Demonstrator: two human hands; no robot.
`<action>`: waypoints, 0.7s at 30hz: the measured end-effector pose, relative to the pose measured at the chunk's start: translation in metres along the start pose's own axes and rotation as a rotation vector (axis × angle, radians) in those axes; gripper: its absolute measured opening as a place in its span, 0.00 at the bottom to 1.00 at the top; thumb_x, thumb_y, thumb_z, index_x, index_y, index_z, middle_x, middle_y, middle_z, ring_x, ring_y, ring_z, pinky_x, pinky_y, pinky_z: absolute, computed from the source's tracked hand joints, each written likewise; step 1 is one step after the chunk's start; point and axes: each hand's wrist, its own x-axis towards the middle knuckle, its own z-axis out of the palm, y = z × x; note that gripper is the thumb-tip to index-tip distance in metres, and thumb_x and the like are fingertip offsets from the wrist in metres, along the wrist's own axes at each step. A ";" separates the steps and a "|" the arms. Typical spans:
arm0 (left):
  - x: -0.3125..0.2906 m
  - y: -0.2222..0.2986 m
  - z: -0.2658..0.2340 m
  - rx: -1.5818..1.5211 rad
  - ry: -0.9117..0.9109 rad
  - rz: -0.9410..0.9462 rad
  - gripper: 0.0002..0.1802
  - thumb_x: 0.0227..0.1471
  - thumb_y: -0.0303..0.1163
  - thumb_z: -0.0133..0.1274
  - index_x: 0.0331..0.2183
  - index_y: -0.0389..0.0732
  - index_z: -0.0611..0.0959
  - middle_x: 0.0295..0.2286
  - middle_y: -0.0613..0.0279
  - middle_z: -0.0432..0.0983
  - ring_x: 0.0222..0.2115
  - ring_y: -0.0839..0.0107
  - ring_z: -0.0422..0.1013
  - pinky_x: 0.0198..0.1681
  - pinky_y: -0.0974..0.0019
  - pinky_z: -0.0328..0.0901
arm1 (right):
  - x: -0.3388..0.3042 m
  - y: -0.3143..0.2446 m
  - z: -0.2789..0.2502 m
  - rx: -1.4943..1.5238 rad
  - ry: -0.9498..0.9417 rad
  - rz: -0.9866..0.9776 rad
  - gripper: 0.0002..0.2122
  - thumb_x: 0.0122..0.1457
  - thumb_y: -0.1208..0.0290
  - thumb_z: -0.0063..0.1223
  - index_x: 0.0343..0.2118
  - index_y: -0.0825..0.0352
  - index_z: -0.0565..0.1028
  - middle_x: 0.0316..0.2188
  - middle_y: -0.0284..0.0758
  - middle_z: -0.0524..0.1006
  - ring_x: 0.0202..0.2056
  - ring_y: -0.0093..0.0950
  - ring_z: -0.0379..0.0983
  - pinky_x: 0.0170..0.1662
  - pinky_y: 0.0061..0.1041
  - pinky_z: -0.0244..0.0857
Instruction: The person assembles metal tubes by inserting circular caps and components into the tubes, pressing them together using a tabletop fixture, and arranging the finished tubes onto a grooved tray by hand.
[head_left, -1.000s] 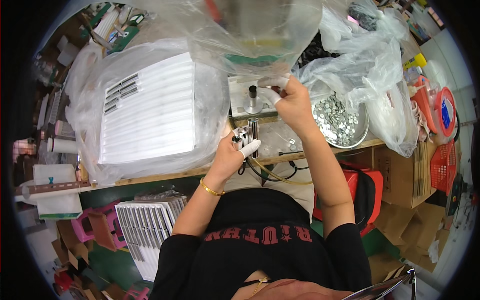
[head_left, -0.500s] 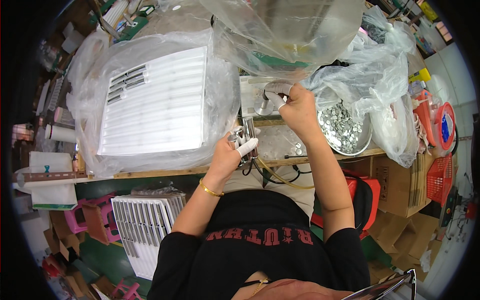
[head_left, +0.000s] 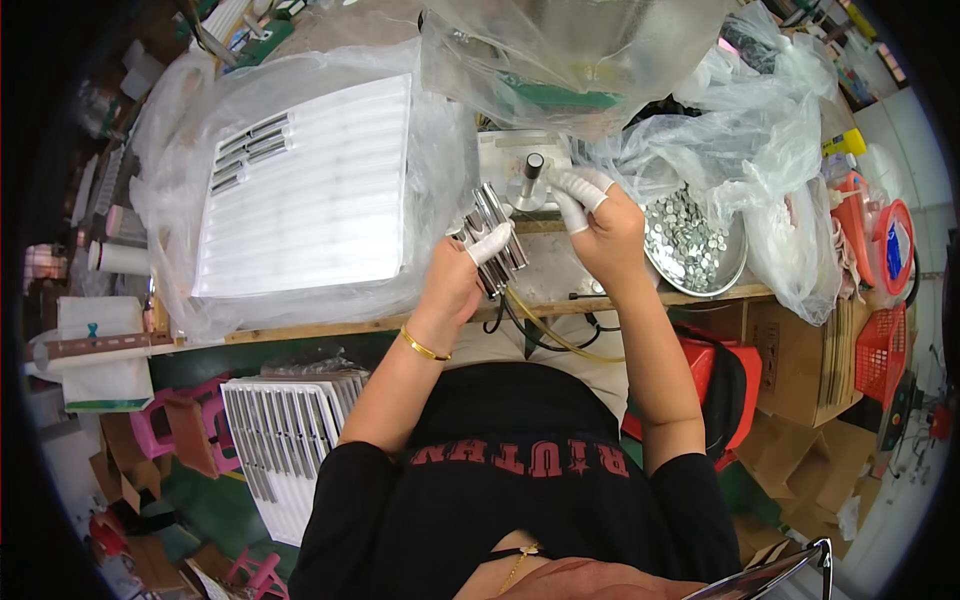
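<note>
Several shiny metal tubes are bunched in my left hand, with a white-covered thumb lying across them. To their right, one metal tube stands upright on a round metal base fixed to a pale plate. My right hand is just right of that tube, apart from it. Its white-covered fingers and thumb are spread a little, and I see nothing held between them. Beyond the right hand, a round metal bowl holds a heap of small silvery discs.
On the left, a white grooved tray carries a few metal tubes at its upper left corner, over plastic film. Clear plastic bags crowd the back right. Below the bench edge stand stacked trays of tubes. Cables and a yellow hose hang at the front.
My right hand has come off the upright tube and moved slightly right and down, exposing the tube's top. The tubes in my left hand have risen a little and tilted.
</note>
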 end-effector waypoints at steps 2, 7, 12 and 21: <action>0.002 0.002 -0.001 0.045 -0.052 0.026 0.14 0.51 0.29 0.55 0.41 0.38 0.76 0.32 0.66 0.74 0.31 0.76 0.72 0.33 0.70 0.69 | -0.014 -0.007 -0.003 0.119 -0.034 0.108 0.14 0.48 0.76 0.60 0.40 0.64 0.77 0.27 0.33 0.77 0.25 0.23 0.70 0.29 0.19 0.65; -0.002 -0.006 0.012 0.390 -0.188 0.264 0.18 0.51 0.26 0.55 0.45 0.35 0.73 0.38 0.67 0.73 0.37 0.82 0.67 0.41 0.76 0.62 | -0.034 -0.017 -0.004 0.263 -0.446 0.496 0.18 0.46 0.67 0.64 0.41 0.64 0.76 0.23 0.33 0.73 0.23 0.24 0.68 0.28 0.23 0.62; 0.026 -0.003 -0.005 0.492 -0.057 0.486 0.16 0.50 0.26 0.55 0.42 0.34 0.75 0.34 0.63 0.74 0.35 0.74 0.70 0.39 0.71 0.64 | -0.033 0.008 -0.007 0.709 0.107 0.587 0.14 0.50 0.78 0.60 0.42 0.69 0.75 0.34 0.30 0.74 0.33 0.18 0.69 0.38 0.17 0.64; 0.065 -0.016 -0.008 1.552 0.010 0.961 0.10 0.34 0.24 0.58 0.24 0.32 0.75 0.27 0.48 0.73 0.37 0.49 0.67 0.39 0.55 0.64 | -0.018 0.013 0.007 0.880 0.316 0.588 0.16 0.55 0.82 0.51 0.48 0.72 0.68 0.43 0.37 0.73 0.42 0.22 0.69 0.45 0.20 0.63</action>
